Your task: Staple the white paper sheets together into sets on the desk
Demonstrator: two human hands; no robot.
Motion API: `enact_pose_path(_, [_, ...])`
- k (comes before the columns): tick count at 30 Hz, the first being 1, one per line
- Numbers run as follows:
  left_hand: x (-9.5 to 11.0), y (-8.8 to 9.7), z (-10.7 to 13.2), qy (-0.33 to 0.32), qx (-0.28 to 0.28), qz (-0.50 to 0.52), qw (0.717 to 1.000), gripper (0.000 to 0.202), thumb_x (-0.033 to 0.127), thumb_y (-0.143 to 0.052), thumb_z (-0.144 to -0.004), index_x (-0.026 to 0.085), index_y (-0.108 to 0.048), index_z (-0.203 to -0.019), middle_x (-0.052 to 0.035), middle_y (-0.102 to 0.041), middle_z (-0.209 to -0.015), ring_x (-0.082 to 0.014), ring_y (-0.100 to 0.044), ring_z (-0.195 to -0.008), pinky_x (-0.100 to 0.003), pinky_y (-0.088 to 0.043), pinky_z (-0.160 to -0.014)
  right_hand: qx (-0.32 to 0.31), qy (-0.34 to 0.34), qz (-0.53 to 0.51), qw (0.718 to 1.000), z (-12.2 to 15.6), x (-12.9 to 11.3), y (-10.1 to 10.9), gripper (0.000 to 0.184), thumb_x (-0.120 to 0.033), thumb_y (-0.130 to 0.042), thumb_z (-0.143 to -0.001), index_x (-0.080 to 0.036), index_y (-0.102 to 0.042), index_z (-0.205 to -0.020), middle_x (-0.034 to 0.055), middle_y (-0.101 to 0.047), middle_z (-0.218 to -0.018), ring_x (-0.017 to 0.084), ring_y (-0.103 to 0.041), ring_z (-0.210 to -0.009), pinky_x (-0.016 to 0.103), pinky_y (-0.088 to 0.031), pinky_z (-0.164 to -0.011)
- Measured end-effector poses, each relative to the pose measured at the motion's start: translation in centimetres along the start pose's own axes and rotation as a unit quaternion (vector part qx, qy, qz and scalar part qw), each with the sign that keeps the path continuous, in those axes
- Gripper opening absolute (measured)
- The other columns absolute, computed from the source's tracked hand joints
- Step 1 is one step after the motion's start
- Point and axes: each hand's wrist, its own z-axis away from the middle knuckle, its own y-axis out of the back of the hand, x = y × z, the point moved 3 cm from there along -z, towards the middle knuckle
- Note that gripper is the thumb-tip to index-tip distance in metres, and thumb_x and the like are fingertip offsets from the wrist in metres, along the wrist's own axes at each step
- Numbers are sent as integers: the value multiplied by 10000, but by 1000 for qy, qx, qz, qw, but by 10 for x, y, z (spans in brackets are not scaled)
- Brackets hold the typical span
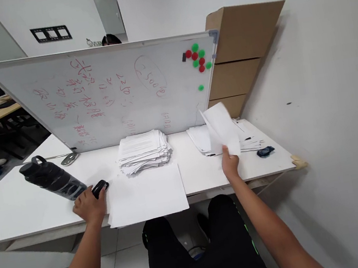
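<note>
My left hand [90,205] is closed round a black stapler [100,188] at the left of the desk, just in front of a dark water bottle [54,180]. White paper [222,127] stands raised in my right hand [230,164], pinched at its lower edge; I cannot tell how many sheets. Below that paper lies a loose pile of sheets [199,140] on the right. Blank sheets [146,194] lie at the front edge, slightly overhanging. Behind them is a thick stack of printed papers [142,149].
A whiteboard [107,95] with red writing and several magnets stands along the back of the white desk [14,216]. Cardboard boxes [237,51] are stacked behind its right end. A computer mouse [69,159] and a small dark object [265,151] lie on the desk. The wall is close on the right.
</note>
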Motion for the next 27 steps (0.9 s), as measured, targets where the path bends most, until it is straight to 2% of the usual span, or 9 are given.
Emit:
enact_pose_path(2, [2, 5, -1, -4, 14, 4, 1000, 605, 543, -508, -898, 113, -507, -1324, -206, -542, -1328, -406, -413, -1279, -586, -297, -1022, 22, -44, -161, 986, 21, -1, 23, 714, -680, -552, -842, -43, -681, -1138, 197, -715, -1152, 315, -625, -1187, 413, -526, -977])
enact_pose_path(5, [12, 15, -2, -12, 30, 32, 999, 625, 540, -493, -906, 140, -427, -1381, -193, -384, -1498, -441, -302, -1367, -660, -216, -1053, -37, -60, -316, 946, 59, -7, 48, 672, -651, -638, -810, -115, -647, -1215, 138, -716, -1179, 269, -657, -1147, 411, -575, -928])
enact_pose_path(9, [66, 50, 31, -59, -7, 222, 973, 660, 608, -406, -913, 117, -470, -1350, -205, -412, -1479, -395, -315, -1396, -574, -251, -1108, -54, -31, -287, 956, 110, -13, 73, 570, -567, -654, -850, -200, -623, -1284, 86, -684, -1274, 251, -581, -1275, 449, -481, -1079])
enact_pose_path(11, [112, 74, 72, -88, -99, 396, 908, 730, 716, -366, -886, 156, -516, -1330, -183, -502, -1408, -345, -426, -1340, -507, -309, -1116, -45, -6, -204, 978, 130, -13, 80, 483, -528, -660, -858, -211, -674, -1221, 82, -696, -1256, 267, -560, -1302, 462, -430, -1127])
enact_pose_path(14, [185, 103, 142, -50, -285, 645, 708, 867, 844, -469, -757, 269, -505, -1405, -132, -439, -1513, -323, -428, -1375, -441, -390, -1090, -86, 128, -79, 985, 153, -17, 78, 317, -427, -588, -921, -241, -730, -1135, 75, -719, -1213, 289, -560, -1302, 494, -417, -1129])
enact_pose_path(16, [220, 111, 176, 36, -363, 739, 567, 940, 853, -583, -666, 295, -504, -1419, -122, -409, -1547, -332, -367, -1429, -438, -409, -1086, -135, 252, -2, 958, 169, -20, 72, 315, -306, -500, -958, -265, -715, -1184, 58, -698, -1262, 281, -522, -1342, 516, -398, -1130])
enact_pose_path(18, [238, 112, 197, 103, -407, 775, 472, 934, 841, -577, -692, 278, -494, -1432, -129, -445, -1526, -326, -377, -1428, -442, -409, -1096, -182, 337, 70, 921, 186, -18, 66, 406, -192, -450, -941, -274, -666, -1275, 42, -651, -1341, 275, -463, -1393, 534, -388, -1122])
enact_pose_path(21, [240, 104, 215, 187, -431, 781, 412, 818, 728, -585, -801, 246, -473, -1452, -136, -516, -1473, -304, -443, -1391, -442, -404, -1114, -232, 379, 168, 880, 210, -4, 62, 568, -74, -449, -864, -268, -585, -1380, 38, -544, -1466, 278, -368, -1453, 535, -377, -1122])
enact_pose_path(27, [236, 97, 245, 280, -468, 731, 410, 668, 460, -703, -841, 217, -505, -1431, -136, -590, -1402, -294, -559, -1291, -455, -413, -1122, -258, 355, 297, 848, 237, 30, 58, 800, 16, -428, -813, -278, -334, -1551, 70, -317, -1611, 303, -258, -1499, 548, -331, -1157])
